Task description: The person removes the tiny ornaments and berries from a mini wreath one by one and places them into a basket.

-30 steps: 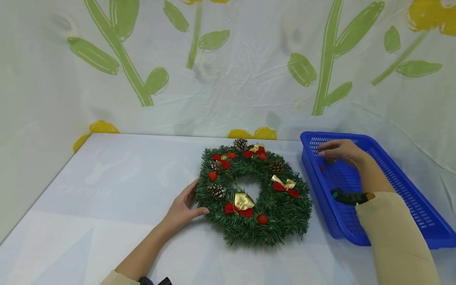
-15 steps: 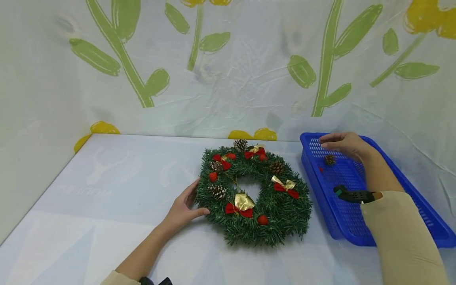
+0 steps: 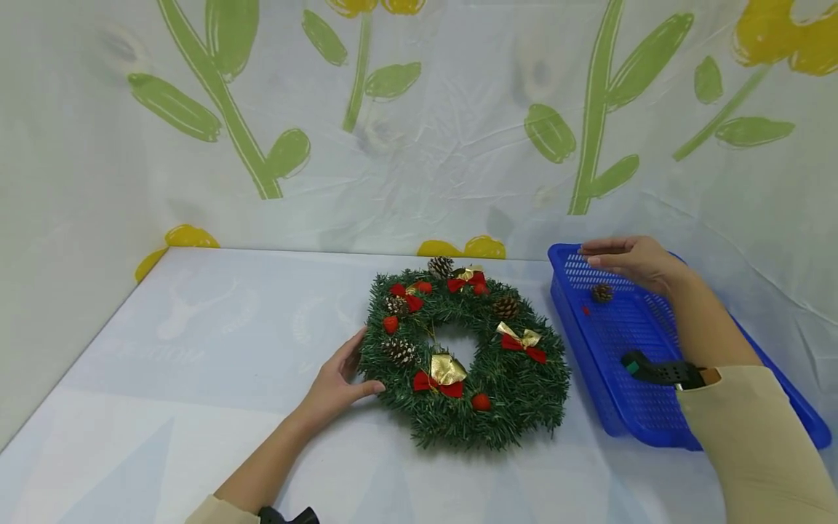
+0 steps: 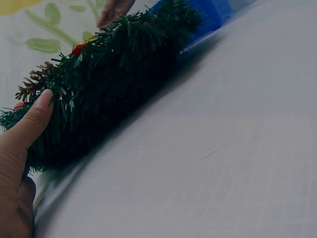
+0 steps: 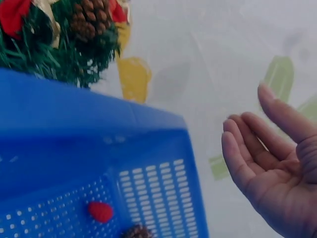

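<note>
Risen slightly, my right hand (image 3: 638, 263) hangs empty, fingers loosely bent.
Below them: blue basket (image 3: 591, 364), pine cone (image 3: 602, 293), red berry (image 5: 100, 211); leftward, the Christmas wreath (image 3: 524, 400) my left hand (image 3: 334, 389) grips.

Beige sleeves (image 3: 759, 444), black wrist straps (image 3: 664, 371); small green patch (image 3: 633, 368) on one

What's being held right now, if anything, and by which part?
The left hand holds the green wreath by its left outer edge. The right hand holds nothing.
</note>
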A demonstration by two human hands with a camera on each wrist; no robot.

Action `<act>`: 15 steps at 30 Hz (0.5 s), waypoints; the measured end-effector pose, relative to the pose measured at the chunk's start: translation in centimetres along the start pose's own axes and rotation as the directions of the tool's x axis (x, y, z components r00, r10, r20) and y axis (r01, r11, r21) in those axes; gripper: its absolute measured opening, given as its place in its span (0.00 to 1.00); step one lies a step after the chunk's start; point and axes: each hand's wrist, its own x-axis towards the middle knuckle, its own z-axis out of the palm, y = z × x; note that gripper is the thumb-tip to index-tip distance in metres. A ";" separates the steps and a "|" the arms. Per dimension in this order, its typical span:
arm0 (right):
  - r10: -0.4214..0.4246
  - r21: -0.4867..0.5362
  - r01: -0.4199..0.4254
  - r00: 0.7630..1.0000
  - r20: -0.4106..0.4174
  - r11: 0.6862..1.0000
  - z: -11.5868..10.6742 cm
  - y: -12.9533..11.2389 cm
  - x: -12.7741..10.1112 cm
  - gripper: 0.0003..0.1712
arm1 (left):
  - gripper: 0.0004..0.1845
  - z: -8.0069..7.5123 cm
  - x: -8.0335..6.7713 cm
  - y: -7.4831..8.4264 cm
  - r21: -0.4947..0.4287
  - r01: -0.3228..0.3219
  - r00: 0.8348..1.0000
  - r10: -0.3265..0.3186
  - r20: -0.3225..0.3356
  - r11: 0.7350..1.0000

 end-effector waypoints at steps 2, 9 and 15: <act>-0.015 -0.001 0.015 0.999 0.030 1.000 0.5 -0.6 -0.2 0.31 | 0.51 0.0 0.0 0.0 0.001 -0.001 1.000 0.001 0.000 1.000; -0.118 0.001 0.118 0.989 0.094 0.993 2.7 -2.3 -0.9 0.35 | 0.51 -0.3 0.0 0.0 0.009 0.000 1.000 0.000 -0.006 1.000; -0.107 0.002 0.107 0.994 0.007 0.994 4.0 -3.0 -1.3 0.37 | 0.51 0.0 0.0 -0.2 0.004 -0.008 1.000 0.008 0.001 1.000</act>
